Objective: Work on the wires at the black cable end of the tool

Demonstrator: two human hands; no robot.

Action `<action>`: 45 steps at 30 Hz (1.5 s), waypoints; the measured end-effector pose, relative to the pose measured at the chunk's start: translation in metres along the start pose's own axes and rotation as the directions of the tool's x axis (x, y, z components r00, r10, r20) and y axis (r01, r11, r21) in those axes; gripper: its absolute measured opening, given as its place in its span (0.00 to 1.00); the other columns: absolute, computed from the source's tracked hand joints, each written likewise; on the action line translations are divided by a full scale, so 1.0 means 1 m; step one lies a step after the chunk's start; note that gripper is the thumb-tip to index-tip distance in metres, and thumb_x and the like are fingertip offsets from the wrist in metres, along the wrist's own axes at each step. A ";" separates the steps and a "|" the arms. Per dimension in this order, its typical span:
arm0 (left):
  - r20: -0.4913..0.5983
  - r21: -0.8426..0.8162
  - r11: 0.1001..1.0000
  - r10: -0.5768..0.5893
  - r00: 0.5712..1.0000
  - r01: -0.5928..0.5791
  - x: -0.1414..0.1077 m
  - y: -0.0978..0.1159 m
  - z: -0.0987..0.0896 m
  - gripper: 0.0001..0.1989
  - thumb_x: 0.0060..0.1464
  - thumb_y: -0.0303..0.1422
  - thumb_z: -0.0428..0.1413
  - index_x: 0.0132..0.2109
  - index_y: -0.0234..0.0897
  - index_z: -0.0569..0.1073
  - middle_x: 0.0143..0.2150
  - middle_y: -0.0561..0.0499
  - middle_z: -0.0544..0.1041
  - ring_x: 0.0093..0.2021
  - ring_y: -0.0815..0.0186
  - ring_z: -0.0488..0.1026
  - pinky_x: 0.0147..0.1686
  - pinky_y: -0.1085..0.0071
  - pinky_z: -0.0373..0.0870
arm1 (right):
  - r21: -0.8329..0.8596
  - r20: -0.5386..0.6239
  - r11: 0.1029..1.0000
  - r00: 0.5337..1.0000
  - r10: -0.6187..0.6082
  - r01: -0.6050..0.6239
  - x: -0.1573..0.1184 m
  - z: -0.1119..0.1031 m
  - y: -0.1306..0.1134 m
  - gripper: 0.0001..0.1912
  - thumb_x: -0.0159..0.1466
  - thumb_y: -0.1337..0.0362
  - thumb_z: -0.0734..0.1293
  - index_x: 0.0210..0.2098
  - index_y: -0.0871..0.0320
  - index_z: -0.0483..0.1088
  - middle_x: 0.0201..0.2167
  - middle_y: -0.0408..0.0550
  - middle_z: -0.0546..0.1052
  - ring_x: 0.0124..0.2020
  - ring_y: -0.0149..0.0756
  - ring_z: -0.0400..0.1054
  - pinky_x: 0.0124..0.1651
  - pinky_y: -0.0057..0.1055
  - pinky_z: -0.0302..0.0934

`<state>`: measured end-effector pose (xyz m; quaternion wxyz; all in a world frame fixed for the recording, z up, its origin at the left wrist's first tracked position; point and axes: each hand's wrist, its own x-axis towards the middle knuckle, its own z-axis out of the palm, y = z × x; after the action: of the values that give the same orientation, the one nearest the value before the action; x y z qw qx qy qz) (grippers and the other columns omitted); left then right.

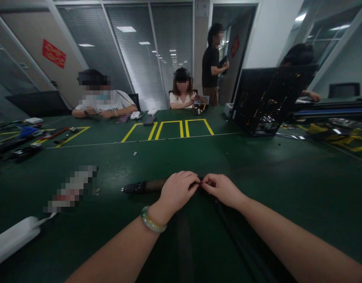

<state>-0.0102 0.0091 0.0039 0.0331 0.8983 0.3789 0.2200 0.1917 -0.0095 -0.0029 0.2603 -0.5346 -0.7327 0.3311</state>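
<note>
A dark pen-shaped electric screwdriver (142,187) lies on the green table, its silvery tip pointing left. Over the rear part of its body is my left hand (177,188), fingers closed, with a jade-like bangle on the wrist. My right hand (220,186) is pinched right at the tool's back end, its fingertips almost meeting those of the left. What sits between the right fingertips is small, dark and mostly hidden. From beneath the right hand a black cable (228,224) runs down toward the table's near edge.
A white power strip (14,239) lies at the near left. Tools and cables (30,143) crowd the far left. A black computer case (257,104) stands at the back right, beside yellow straps (331,135). Several people are across the table, one standing (210,59). Yellow tape (171,122) marks the table.
</note>
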 end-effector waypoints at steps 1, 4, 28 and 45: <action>0.001 0.000 1.000 0.000 1.000 0.000 0.000 0.000 0.000 0.07 0.59 0.33 0.55 0.44 0.43 0.74 0.48 0.52 0.75 0.48 0.62 0.71 0.48 0.62 0.68 | -0.002 0.004 1.000 1.000 -0.001 0.001 0.000 0.000 0.000 0.09 0.64 0.58 0.63 0.36 0.55 0.73 0.28 0.41 0.76 0.27 0.31 0.68 0.29 0.26 0.56; 0.005 -0.002 1.000 0.001 1.000 -0.001 0.000 0.000 0.000 0.06 0.59 0.33 0.55 0.44 0.44 0.73 0.47 0.53 0.75 0.48 0.62 0.71 0.47 0.62 0.67 | -0.011 0.007 1.000 1.000 -0.007 0.007 0.001 0.000 0.001 0.09 0.64 0.58 0.64 0.35 0.55 0.73 0.27 0.41 0.76 0.28 0.31 0.68 0.30 0.26 0.56; -0.013 -0.037 0.999 -0.038 0.999 0.037 -0.001 0.000 0.001 0.08 0.58 0.32 0.56 0.46 0.42 0.71 0.44 0.53 0.75 0.45 0.63 0.71 0.47 0.63 0.67 | -0.005 0.007 1.000 1.000 -0.017 0.017 0.005 0.002 0.005 0.11 0.65 0.58 0.62 0.36 0.55 0.74 0.24 0.40 0.75 0.24 0.30 0.66 0.29 0.26 0.55; -0.016 -0.024 0.999 -0.033 0.999 0.033 0.000 0.003 -0.001 0.07 0.58 0.32 0.55 0.45 0.41 0.70 0.43 0.52 0.75 0.45 0.62 0.71 0.46 0.63 0.67 | -0.005 -0.009 1.000 1.000 -0.007 0.007 0.005 0.004 0.008 0.11 0.65 0.57 0.62 0.36 0.55 0.73 0.24 0.40 0.75 0.24 0.30 0.67 0.27 0.26 0.54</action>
<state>-0.0089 0.0066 0.0053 0.0444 0.8896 0.3913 0.2312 0.1921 -0.0041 -0.0117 0.2634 -0.5343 -0.7342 0.3257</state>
